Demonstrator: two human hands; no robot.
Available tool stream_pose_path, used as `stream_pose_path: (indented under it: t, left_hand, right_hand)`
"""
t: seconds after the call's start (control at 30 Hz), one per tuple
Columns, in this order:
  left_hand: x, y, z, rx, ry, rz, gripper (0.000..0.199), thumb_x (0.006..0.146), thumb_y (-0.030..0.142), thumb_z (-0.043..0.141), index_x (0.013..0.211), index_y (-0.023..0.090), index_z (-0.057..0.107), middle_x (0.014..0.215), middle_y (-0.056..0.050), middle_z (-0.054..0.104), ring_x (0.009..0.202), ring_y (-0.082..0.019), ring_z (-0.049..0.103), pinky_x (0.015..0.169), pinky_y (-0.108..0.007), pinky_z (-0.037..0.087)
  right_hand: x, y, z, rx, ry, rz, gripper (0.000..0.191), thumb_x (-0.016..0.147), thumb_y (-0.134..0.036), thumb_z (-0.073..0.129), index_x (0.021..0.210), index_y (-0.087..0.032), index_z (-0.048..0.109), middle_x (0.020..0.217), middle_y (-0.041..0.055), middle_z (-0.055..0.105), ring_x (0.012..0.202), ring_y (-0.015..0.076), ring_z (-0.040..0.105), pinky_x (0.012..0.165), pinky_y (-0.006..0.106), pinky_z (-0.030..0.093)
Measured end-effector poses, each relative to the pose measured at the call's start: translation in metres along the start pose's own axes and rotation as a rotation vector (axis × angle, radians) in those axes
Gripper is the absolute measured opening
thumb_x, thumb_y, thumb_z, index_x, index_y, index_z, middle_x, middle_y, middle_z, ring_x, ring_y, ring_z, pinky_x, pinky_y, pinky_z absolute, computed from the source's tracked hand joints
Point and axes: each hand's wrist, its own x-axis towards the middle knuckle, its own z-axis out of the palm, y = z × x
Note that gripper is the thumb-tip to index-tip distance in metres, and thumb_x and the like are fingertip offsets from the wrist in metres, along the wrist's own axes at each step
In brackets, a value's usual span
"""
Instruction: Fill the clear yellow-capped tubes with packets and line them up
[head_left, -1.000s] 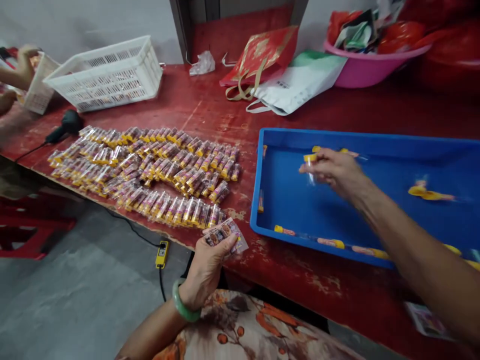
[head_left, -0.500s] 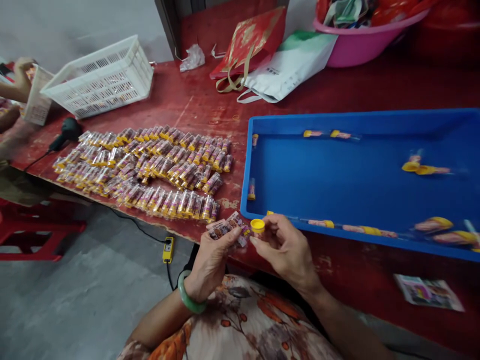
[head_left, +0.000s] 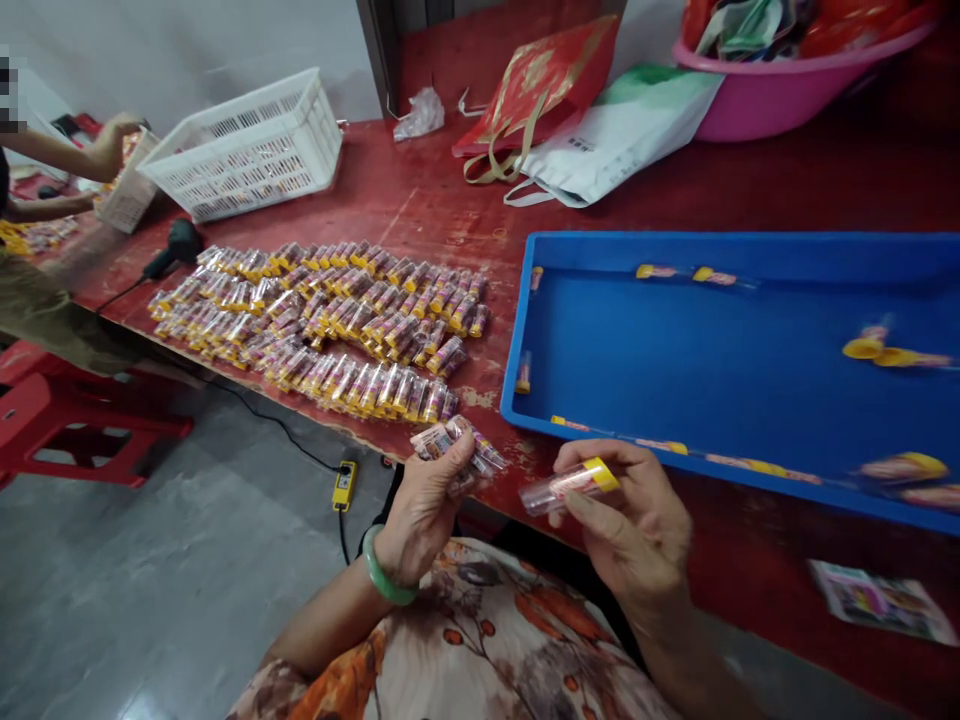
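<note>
My left hand [head_left: 424, 505], with a green jade bangle [head_left: 386, 567] on its wrist, grips a small bundle of printed, clear-wrapped packets [head_left: 457, 450] at the table's front edge. My right hand [head_left: 630, 515] holds a clear tube with a yellow cap [head_left: 570, 485] sideways between thumb and fingers, just right of the left hand. The hands are apart. Rows of wrapped tubes [head_left: 315, 330] lie packed on the red table to the left. A blue plastic tray [head_left: 675, 380] with several loose capped tubes stands beyond my right hand.
A white plastic crate [head_left: 247, 150], a black hot-air tool [head_left: 180, 245], bags and a pink basin [head_left: 780, 115] occupy the table's far side. A co-worker's hand [head_left: 116, 140] is at upper left. A printed card [head_left: 881, 602] lies at lower right; a red stool [head_left: 82, 420] stands on the floor.
My right hand has turned the capped tube from upright to sideways. The view has shifted slightly, and the left hand's bundle looks tilted upward.
</note>
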Motion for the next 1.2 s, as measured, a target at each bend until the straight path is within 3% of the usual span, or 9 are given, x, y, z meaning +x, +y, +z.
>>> stream_pose_path:
  t: [0.1, 0.3, 0.67, 0.93, 1.0, 1.1, 1.2]
  left_hand:
    - [-0.005, 0.001, 0.001, -0.001, -0.001, -0.051, 0.038, 0.066, 0.029, 0.084, 0.097, 0.016, 0.066, 0.084, -0.001, 0.069, 0.065, -0.012, 0.064, 0.054, -0.021, 0.056]
    - [-0.014, 0.002, 0.005, -0.039, -0.014, -0.113, 0.038, 0.064, 0.030, 0.085, 0.091, 0.015, 0.064, 0.071, 0.001, 0.066, 0.054, -0.010, 0.061, 0.051, -0.021, 0.055]
    - [-0.018, 0.001, 0.004, 0.019, -0.055, 0.045, 0.036, 0.068, 0.032, 0.082, 0.096, 0.016, 0.066, 0.091, -0.003, 0.068, 0.073, -0.014, 0.065, 0.063, -0.025, 0.057]
    - [-0.019, -0.003, 0.005, 0.008, -0.125, 0.044, 0.032, 0.064, 0.023, 0.084, 0.090, 0.013, 0.069, 0.085, -0.004, 0.070, 0.074, -0.013, 0.063, 0.071, -0.024, 0.051]
    - [-0.018, 0.000, 0.004, 0.020, -0.114, 0.042, 0.031, 0.065, 0.023, 0.084, 0.090, 0.014, 0.069, 0.085, -0.003, 0.070, 0.073, -0.013, 0.064, 0.071, -0.024, 0.051]
    - [-0.017, 0.005, 0.002, 0.032, -0.087, 0.016, 0.031, 0.064, 0.025, 0.084, 0.090, 0.015, 0.069, 0.084, -0.002, 0.071, 0.073, -0.015, 0.065, 0.073, -0.027, 0.052]
    - [-0.016, 0.007, 0.000, 0.047, -0.112, -0.037, 0.033, 0.063, 0.024, 0.085, 0.091, 0.015, 0.070, 0.085, -0.003, 0.071, 0.073, -0.016, 0.066, 0.074, -0.029, 0.054]
  right_hand:
    - [0.000, 0.002, 0.008, -0.002, 0.034, -0.086, 0.029, 0.080, -0.019, 0.069, 0.103, -0.023, 0.052, 0.093, 0.0020, 0.059, 0.060, 0.0131, 0.063, 0.054, 0.027, 0.055]
    - [-0.007, 0.013, 0.019, -0.188, 0.090, -0.280, 0.030, 0.077, -0.015, 0.069, 0.097, -0.023, 0.049, 0.094, 0.0048, 0.060, 0.081, 0.0184, 0.063, 0.065, 0.031, 0.055]
    - [-0.013, 0.039, 0.023, -0.336, 0.082, -0.543, 0.037, 0.075, -0.015, 0.072, 0.101, -0.026, 0.048, 0.097, 0.0052, 0.064, 0.084, 0.0193, 0.065, 0.062, 0.032, 0.058]
    - [-0.004, 0.044, 0.024, -0.567, 0.035, -0.752, 0.047, 0.073, -0.006, 0.074, 0.109, -0.027, 0.051, 0.102, 0.0047, 0.061, 0.086, 0.0175, 0.064, 0.069, 0.031, 0.058]
    - [0.001, 0.040, 0.021, -0.609, -0.053, -0.730, 0.044, 0.073, -0.012, 0.076, 0.108, -0.025, 0.053, 0.101, 0.0059, 0.060, 0.089, 0.0197, 0.063, 0.072, 0.033, 0.057]
    - [0.005, 0.030, 0.013, -0.496, -0.258, -0.520, 0.040, 0.080, -0.022, 0.070, 0.116, -0.022, 0.054, 0.110, 0.0104, 0.058, 0.088, 0.0208, 0.062, 0.073, 0.036, 0.057]
    - [0.004, 0.024, 0.007, -0.422, -0.252, -0.425, 0.037, 0.084, -0.014, 0.062, 0.119, -0.023, 0.055, 0.116, 0.0107, 0.057, 0.076, 0.0157, 0.060, 0.069, 0.035, 0.055]
